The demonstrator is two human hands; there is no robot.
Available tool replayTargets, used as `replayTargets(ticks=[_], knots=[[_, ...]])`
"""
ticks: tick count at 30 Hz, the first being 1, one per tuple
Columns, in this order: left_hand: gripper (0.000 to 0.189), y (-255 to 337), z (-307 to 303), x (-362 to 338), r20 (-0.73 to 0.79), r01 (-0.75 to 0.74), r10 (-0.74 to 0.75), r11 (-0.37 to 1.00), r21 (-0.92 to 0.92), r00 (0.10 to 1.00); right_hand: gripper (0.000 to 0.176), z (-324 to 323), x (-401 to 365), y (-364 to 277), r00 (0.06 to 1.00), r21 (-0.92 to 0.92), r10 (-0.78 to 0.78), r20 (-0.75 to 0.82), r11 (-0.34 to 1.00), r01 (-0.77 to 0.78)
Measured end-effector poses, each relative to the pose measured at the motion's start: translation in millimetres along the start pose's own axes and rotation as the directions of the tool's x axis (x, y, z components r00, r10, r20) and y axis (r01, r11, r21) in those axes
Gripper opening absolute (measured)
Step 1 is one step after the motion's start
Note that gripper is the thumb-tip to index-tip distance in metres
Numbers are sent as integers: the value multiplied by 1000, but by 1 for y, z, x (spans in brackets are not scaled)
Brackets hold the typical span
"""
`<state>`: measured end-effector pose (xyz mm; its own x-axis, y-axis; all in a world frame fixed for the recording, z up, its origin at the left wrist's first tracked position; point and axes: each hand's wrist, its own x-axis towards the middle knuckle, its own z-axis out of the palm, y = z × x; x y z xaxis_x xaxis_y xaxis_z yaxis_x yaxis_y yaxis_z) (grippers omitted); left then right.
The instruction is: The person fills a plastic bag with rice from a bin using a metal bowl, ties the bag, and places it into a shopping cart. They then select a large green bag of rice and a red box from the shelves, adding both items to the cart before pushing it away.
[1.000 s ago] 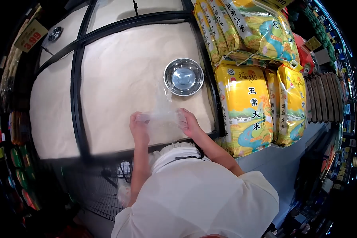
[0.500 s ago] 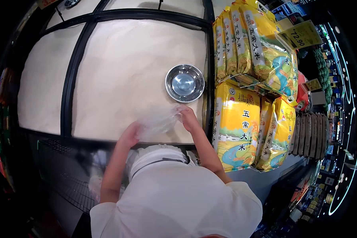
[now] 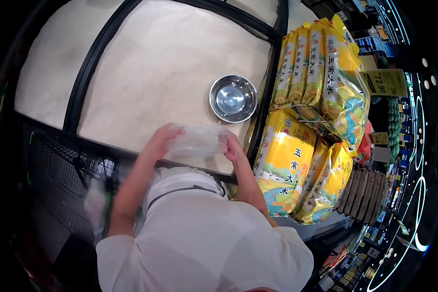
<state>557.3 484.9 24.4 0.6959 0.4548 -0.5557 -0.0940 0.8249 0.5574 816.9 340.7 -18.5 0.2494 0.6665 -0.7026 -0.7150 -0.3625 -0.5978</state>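
Head view: left hand and right hand grip a plastic bag; sacks read "五常大米", tag "72.90".

yellow bags: stacked | price tag: reads 72.90 | wire cart

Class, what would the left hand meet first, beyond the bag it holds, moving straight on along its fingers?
Beyond the bag, the left hand would likely meet the right hand; depth is unclear.
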Motion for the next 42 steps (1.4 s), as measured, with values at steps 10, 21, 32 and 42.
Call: replayTargets(ticks=[10, 21, 32, 42], knots=[[40, 14, 0, 16, 21, -149, 170, 911, -384, 985, 20, 8, -26, -9, 972, -566, 168, 163, 823, -47], [79, 15, 33, -15, 284, -190, 3, 750, 633, 959, 15, -27, 42, -7, 987, 362, -43, 153, 932, -16], [63, 11, 2, -20, -42, -94, 126, 887, 451, 991, 48, -45, 49, -8, 998, 192, -40, -53, 980, 50], [71, -6, 15, -10, 174, -476, 596, 396, 785, 784, 30, -69, 126, -13, 930, 74, -128, -345, 984, 163]])
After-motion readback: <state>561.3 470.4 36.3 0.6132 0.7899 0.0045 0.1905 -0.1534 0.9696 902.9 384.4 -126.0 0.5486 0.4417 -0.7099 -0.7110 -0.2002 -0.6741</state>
